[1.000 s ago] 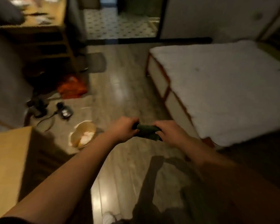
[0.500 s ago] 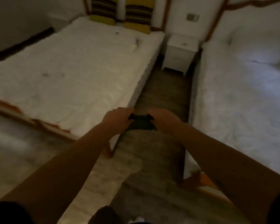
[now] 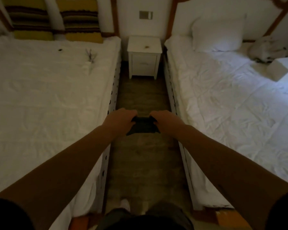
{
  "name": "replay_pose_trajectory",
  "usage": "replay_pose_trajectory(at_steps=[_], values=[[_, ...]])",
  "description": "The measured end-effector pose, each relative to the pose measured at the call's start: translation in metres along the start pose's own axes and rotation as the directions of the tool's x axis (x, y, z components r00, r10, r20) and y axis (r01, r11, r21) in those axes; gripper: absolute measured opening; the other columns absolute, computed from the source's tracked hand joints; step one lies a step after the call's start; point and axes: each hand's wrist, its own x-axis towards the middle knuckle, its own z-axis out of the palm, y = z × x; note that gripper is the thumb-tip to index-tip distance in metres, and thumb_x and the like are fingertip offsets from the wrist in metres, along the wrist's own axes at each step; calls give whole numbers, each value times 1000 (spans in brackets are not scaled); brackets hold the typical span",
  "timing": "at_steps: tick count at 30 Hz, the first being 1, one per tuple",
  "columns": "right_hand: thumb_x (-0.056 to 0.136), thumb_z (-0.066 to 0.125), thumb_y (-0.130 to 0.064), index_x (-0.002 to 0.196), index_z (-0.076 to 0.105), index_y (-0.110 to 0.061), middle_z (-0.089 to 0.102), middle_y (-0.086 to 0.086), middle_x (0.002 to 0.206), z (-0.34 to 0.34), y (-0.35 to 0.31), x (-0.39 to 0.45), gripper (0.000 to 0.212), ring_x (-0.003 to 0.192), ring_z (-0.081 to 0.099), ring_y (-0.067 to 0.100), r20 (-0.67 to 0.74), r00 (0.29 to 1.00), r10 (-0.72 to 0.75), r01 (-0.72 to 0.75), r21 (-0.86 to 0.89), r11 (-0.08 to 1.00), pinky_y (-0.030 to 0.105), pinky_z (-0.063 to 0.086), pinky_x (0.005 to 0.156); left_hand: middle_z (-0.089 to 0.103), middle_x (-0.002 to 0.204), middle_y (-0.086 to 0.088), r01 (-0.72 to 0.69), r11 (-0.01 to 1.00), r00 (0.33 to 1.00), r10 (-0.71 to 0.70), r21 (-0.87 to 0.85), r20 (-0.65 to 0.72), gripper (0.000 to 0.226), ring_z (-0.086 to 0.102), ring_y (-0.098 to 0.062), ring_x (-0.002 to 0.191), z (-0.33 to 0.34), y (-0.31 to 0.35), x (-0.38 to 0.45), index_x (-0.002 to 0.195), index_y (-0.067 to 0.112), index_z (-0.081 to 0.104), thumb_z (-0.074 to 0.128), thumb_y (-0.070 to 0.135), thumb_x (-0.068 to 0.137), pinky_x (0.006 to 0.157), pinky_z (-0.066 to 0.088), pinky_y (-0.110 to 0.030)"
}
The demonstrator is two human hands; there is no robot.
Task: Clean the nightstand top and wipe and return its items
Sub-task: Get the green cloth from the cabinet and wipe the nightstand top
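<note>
Between 2 white beds [image 3: 48, 90], the white nightstand [image 3: 144, 47] stands ahead; my left hand [image 3: 121, 119] and right hand [image 3: 165, 120] each grip a dark cloth [image 3: 142, 126].

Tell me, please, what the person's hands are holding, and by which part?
A dark cloth, held out over the aisle floor: the left hand grips its upper left corner and the right hand its upper right corner; the rest hangs between them.

- Both bare forearms reach forward from the bottom corners, converging at centre
- Left hand [image 3: 122, 119] knuckles up, fingers curled round one end of a dark cloth [image 3: 142, 126]; right hand [image 3: 165, 119] mirrors it on the other end
- Thumbs hidden, probably tucked underneath
</note>
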Motion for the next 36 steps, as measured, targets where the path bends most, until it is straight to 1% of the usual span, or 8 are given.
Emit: replay_pose_trajectory(at_steps=[3,6,12,19,24,30,33,36], values=[[92,52,-18,98,52,-26,54,-6,79,-25,22,62,10,69,55,12,-31,999,33,-33,3,999,34,51,64,54,73,5,-32,998,999,32,53,-2,3,51,-11,62,-20,-34,67,92,25,54,52,28,93,55,41,-27],[92,51,-17,100,54,-23,58,0,87,-46,56,132,11,76,57,18,-23,997,71,-71,10,997,38,53,71,48,69,10,-63,996,998,63,66,-3,4,45,-5,58,-32,-67,143,92,26,55,52,29,94,50,33,-22],[93,51,-19,100,54,-26,58,-3,88,-88,144,287,11,79,57,16,-47,998,31,-30,21,999,33,49,70,52,82,5,-52,989,996,61,139,-61,8,43,-11,78,-42,-136,310,98,26,58,52,28,94,65,33,-27],[92,52,-18,104,54,-30,59,-2,93,-160,232,465,17,82,57,15,9,1000,14,-14,53,998,35,50,74,49,84,9,72,997,997,-72,-28,-8,7,45,-7,71,-76,-198,479,98,28,53,47,26,97,57,31,-24],[91,53,-17,105,54,-31,55,-6,88,-187,274,586,20,82,57,16,22,1000,-7,6,13,1000,31,45,70,51,92,7,126,980,992,-127,-153,6,17,47,-8,81,-82,-268,585,111,22,58,50,20,97,73,35,-23],[94,50,-14,118,58,-24,63,5,110,-196,331,747,28,98,58,25,-5,994,111,-110,55,992,41,50,85,57,97,5,86,946,996,-77,-311,40,15,55,-14,94,-75,-381,743,106,21,61,51,16,97,82,41,-25],[95,48,-15,120,56,-21,63,6,109,-206,356,824,27,98,59,26,15,989,148,-149,43,988,37,49,78,62,106,-2,89,942,994,-64,-324,85,18,56,-18,100,-78,-433,818,111,19,62,50,16,97,89,44,-32],[92,52,-13,113,56,-20,63,6,104,-221,385,888,22,94,60,25,43,986,158,-160,49,986,32,45,72,61,106,-3,99,937,989,-55,-336,139,18,56,-19,100,-85,-467,879,110,18,61,49,15,97,87,41,-29]])
